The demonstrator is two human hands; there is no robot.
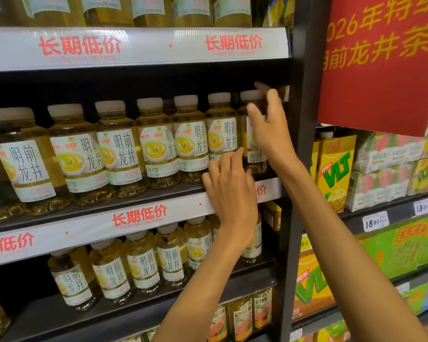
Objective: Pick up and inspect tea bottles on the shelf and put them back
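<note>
The right hand [269,124], fingers loosely spread, reaches round the rightmost clear plastic bottle of yellow-green tea with a white cap and white label [253,134], which stands upright at the right end of its row on the dark middle shelf with a white price strip [139,218]; whether it truly grips is unclear. The left hand [230,191], fingers relaxed and slightly parted, touches the base of the neighbouring bottle [220,134]. Yellow drink cartons [336,174] stand on the next rack.

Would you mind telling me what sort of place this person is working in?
Most likely a supermarket drinks aisle. Rows of identical tea bottles fill the shelves, red low-price strips run along the shelf edges, and price tags sit under the drink cartons on the right.
</note>
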